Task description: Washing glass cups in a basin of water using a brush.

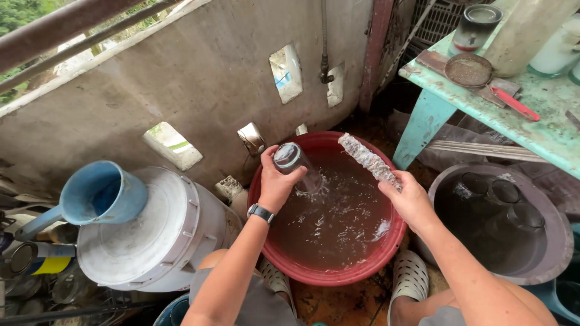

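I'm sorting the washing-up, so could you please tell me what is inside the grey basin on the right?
Inside the grey basin, murky water holds several sunken clear glasses, lying near its far side. How many lie deeper cannot be seen, as the water hides its bottom.

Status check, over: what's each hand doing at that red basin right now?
Left hand grips clear glass, tilted over red basin. Right hand holds long bottle brush, outside the glass. Nothing between them, over.

Glasses (495,199) in the grey basin (544,265) blur under murky water.
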